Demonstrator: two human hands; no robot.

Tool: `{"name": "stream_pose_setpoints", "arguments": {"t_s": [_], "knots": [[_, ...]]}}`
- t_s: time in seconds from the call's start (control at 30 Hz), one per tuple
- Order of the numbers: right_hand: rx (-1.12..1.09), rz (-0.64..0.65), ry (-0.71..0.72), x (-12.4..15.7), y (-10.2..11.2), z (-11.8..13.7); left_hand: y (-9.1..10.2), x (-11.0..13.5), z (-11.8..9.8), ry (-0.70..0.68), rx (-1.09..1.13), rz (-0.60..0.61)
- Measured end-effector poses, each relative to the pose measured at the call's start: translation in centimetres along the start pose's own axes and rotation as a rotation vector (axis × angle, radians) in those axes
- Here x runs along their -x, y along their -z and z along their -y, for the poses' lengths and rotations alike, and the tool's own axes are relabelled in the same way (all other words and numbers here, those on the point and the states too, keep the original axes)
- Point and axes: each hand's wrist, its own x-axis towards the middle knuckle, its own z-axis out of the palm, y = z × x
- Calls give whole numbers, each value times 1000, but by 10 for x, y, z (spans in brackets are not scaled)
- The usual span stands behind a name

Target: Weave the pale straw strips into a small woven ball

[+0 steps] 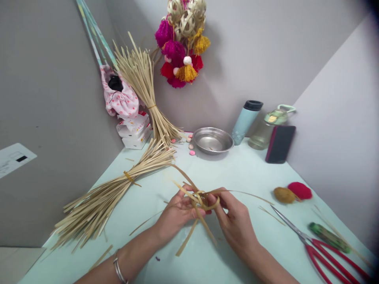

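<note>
Both hands meet low over the pale green table, working several tan bamboo strips that cross and loop between them. My left hand is closed, pinching the strips from the left. From the right, my right hand pinches the looped part with closed fingers. Loose strip ends stick out toward me and off to the right.
A tied strip bundle lies to the left and another leans in the corner. At the back stand a metal bowl, two bottles and a phone. Red scissors, pompoms and a green tool lie to the right.
</note>
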Motion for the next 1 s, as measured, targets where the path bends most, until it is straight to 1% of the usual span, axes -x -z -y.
{"name": "stream_pose_setpoints", "arguments": {"t_s": [0.07,0.1,0.23,0.3,0.4,0.47,0.67,0.87,1.0], "knots": [[-24,1,-17,0,0,0,-1,0,-1,10,-9,-1],[-15,-4,1,0,0,0,-2,0,-2,11,-8,-3],[119,-43,185,2,1,-2,-6,2,-6,4,3,-27],[213,-76,274,3,2,-2,-7,2,-8,-13,-8,-18],[319,-116,378,4,4,-1,-6,3,-9,-29,-29,13],[338,-124,428,4,6,-1,-5,3,-8,-28,-32,21],[348,-134,463,1,4,-1,-2,1,-5,-43,1,2],[439,-155,521,2,2,-4,-2,1,-4,-28,10,5],[496,-98,498,6,3,-4,-4,3,-7,-16,-5,27]]}}
